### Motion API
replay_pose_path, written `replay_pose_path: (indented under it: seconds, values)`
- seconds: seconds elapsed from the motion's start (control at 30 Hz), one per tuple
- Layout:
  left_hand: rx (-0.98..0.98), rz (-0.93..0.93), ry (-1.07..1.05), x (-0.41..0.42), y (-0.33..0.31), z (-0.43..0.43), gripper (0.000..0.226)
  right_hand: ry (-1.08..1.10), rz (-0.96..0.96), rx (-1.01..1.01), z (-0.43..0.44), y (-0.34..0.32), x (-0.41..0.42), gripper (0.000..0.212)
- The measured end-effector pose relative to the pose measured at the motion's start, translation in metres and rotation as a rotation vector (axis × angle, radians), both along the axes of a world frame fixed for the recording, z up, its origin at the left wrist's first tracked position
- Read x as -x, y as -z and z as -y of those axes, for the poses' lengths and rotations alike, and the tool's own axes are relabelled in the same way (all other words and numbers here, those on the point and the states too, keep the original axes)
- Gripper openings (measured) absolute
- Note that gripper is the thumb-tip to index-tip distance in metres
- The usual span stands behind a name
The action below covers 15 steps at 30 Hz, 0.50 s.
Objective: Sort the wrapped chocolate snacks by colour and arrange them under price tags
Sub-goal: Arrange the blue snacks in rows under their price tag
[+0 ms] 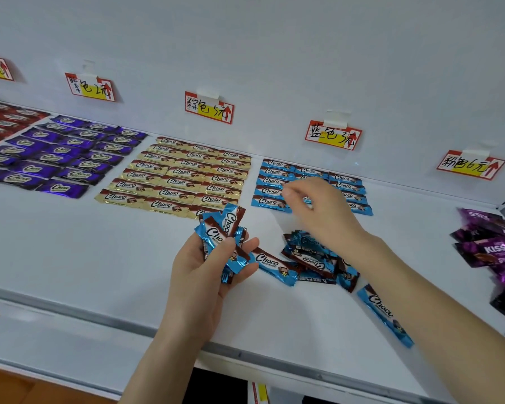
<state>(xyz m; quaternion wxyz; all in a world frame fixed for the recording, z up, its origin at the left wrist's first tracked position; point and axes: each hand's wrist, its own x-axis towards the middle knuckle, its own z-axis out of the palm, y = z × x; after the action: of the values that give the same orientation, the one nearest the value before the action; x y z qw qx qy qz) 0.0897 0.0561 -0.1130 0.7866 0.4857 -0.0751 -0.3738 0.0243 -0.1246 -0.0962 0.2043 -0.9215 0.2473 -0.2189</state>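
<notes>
Left hand (204,266) grips a bunch of blue "Choco" snacks (222,228), thumb pressed on top. Right hand (318,211), blurred, fingers bent over the blue rows (271,182) under the "蓝色3元" tag (333,135); can't tell if pinching. Loose blue pile (309,260) sits partly under right forearm; purple "KISS" packs (493,249) far right.

Blue wrappers (225,237): glossy, crinkled metallic film. Gold wrappers (175,182) and purple wrappers (62,153) showed the same shiny, reflective finish. Price tags (209,107) were matt paper. Shelf (99,258) was smooth, matt white; its edge strip (99,319) looked dull grey metal. Floor (12,386) appeared brown wood.
</notes>
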Motion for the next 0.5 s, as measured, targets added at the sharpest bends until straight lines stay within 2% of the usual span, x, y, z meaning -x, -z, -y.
replay_pose_path:
  seconds: [0.1, 0.2, 0.33, 0.5]
  values:
    - [0.004, 0.107, 0.058, 0.004, -0.003, 0.004, 0.016, 0.011, 0.175, -0.274, -0.009, -0.021, 0.012, 0.018]
    - [-0.015, 0.226, 0.119, 0.013, -0.007, 0.011, 0.017, -0.083, 0.190, -0.450, -0.026, -0.038, 0.026, 0.016]
    - [-0.033, 0.351, 0.119, 0.025, -0.014, 0.021, 0.037, -0.123, 0.163, -0.523, -0.041, -0.047, 0.039, 0.011]
    - [-0.050, 0.477, 0.104, 0.034, -0.018, 0.027, 0.038, -0.085, 0.154, -0.545, -0.037, -0.048, 0.052, 0.009]
